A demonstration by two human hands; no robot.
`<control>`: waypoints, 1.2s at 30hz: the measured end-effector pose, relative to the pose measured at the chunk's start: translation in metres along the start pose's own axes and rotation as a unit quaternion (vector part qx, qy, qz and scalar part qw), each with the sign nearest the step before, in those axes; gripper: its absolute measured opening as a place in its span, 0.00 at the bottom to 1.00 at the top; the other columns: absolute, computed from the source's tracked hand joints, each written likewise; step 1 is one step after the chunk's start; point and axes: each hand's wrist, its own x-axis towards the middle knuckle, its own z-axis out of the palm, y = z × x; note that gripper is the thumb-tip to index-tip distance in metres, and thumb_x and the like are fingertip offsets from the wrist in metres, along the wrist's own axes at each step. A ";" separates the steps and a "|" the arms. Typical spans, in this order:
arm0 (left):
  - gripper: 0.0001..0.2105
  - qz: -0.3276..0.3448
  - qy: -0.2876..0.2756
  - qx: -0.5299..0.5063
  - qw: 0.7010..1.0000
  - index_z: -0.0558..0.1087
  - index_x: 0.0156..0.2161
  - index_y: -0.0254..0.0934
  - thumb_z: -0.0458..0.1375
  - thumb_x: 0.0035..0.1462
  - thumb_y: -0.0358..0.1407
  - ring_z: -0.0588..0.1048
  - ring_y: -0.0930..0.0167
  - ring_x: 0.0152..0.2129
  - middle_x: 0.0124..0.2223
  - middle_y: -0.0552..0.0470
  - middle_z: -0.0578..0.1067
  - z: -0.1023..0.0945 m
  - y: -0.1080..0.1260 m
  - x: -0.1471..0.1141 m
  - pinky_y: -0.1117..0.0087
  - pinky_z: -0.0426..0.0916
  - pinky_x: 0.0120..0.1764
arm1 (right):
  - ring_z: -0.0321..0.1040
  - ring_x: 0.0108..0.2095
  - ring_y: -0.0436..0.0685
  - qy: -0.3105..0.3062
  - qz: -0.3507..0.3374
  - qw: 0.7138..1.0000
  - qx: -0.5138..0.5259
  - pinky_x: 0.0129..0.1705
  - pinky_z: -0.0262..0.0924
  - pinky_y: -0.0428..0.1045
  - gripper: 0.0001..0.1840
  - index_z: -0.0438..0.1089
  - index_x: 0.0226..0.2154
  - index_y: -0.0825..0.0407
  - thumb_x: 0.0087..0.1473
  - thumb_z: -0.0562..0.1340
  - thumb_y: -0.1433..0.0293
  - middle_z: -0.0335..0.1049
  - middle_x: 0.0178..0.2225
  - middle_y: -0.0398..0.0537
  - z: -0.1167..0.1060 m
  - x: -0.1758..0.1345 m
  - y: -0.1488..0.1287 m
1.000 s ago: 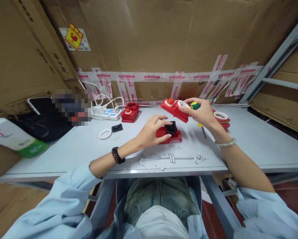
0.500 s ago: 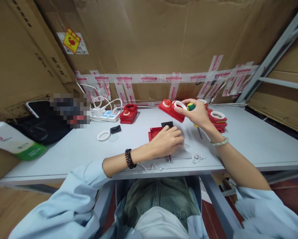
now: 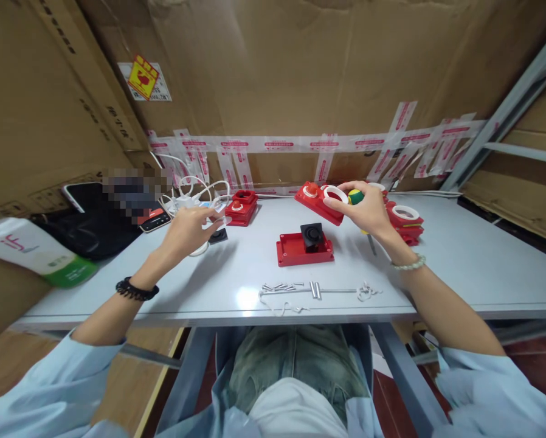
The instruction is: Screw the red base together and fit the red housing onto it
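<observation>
My right hand [image 3: 368,210] grips a red cover [image 3: 314,201] with a white ring on it, together with a screwdriver whose green and yellow handle [image 3: 355,196] shows between the fingers. My left hand [image 3: 188,231] is out to the left over a white ring [image 3: 201,248] and beside a small black part [image 3: 217,236]. Its thumb and forefinger pinch what looks like a thin clear disc [image 3: 222,221]. Between the hands, a red base [image 3: 295,250] carrying a black block [image 3: 312,235] lies flat on the grey table [image 3: 459,267].
Loose screws and pins [image 3: 289,286] and a bit of white string [image 3: 368,291] lie near the front edge. Red housings are stacked at the back [image 3: 241,207] and right [image 3: 407,220]. A power strip [image 3: 195,204], phone [image 3: 154,220], black bag [image 3: 79,228] and white-green package [image 3: 27,249] fill the left.
My left hand left the red base, dipped toward the table's front, then swung far left to the white ring. My right hand kept hold of the cover and screwdriver.
</observation>
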 end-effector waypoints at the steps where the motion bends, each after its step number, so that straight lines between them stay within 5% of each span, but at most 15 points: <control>1: 0.12 0.001 -0.014 0.000 1.000 0.77 0.33 0.40 0.54 0.59 0.43 0.73 0.66 0.27 0.31 0.51 0.79 0.002 -0.004 -0.004 0.67 0.62 0.34 | 0.72 0.41 0.62 0.000 0.000 1.000 -0.002 0.47 0.64 0.58 0.20 0.76 0.33 0.49 0.40 0.72 0.54 0.76 0.39 0.50 0.000 0.000 0.000; 9: 0.14 0.025 -0.093 0.048 0.994 0.78 0.33 0.39 0.51 0.58 0.40 0.77 0.59 0.33 0.37 0.44 0.80 0.014 -0.004 -0.037 0.59 0.65 0.39 | 0.72 0.42 0.62 -0.003 0.003 1.000 0.001 0.48 0.64 0.59 0.20 0.76 0.32 0.50 0.39 0.73 0.55 0.76 0.40 0.50 0.001 -0.001 0.001; 16: 0.19 0.044 -0.136 0.045 0.989 0.80 0.40 0.39 0.51 0.62 0.48 0.77 0.56 0.39 0.42 0.41 0.79 0.010 -0.011 -0.049 0.57 0.68 0.42 | 0.72 0.42 0.63 -0.004 0.000 1.000 -0.003 0.49 0.63 0.60 0.21 0.76 0.32 0.50 0.38 0.73 0.54 0.76 0.39 0.50 0.001 -0.001 0.000; 22: 0.17 0.129 -0.014 -0.140 0.982 0.74 0.51 0.37 0.55 0.64 0.45 0.74 0.61 0.46 0.49 0.42 0.76 0.015 0.061 -0.009 0.57 0.69 0.51 | 0.72 0.41 0.62 0.001 -0.001 1.000 0.000 0.46 0.64 0.58 0.20 0.76 0.32 0.50 0.39 0.73 0.55 0.76 0.39 0.50 0.001 -0.001 0.000; 28: 0.29 0.230 -0.091 -0.128 0.960 0.66 0.60 0.34 0.62 0.59 0.47 0.70 0.57 0.53 0.56 0.38 0.73 0.042 0.141 0.040 0.54 0.66 0.52 | 0.72 0.39 0.60 0.022 -0.011 1.000 0.016 0.45 0.64 0.56 0.21 0.76 0.33 0.51 0.38 0.73 0.54 0.76 0.37 0.49 0.000 0.000 0.005; 32: 0.21 0.214 -0.083 -0.134 0.964 0.69 0.56 0.35 0.61 0.60 0.40 0.73 0.58 0.48 0.50 0.41 0.77 0.049 0.149 0.046 0.55 0.66 0.48 | 0.72 0.38 0.60 0.023 -0.016 0.999 0.014 0.44 0.64 0.56 0.21 0.76 0.32 0.52 0.38 0.73 0.55 0.76 0.37 0.50 -0.001 0.001 0.004; 36: 0.20 0.179 0.001 -0.208 0.962 0.71 0.55 0.38 0.60 0.60 0.43 0.74 0.60 0.48 0.51 0.44 0.78 0.035 0.120 0.037 0.55 0.67 0.50 | 0.72 0.38 0.60 0.024 -0.008 1.000 0.008 0.44 0.65 0.57 0.21 0.76 0.33 0.51 0.38 0.73 0.55 0.76 0.36 0.49 -0.002 0.000 0.002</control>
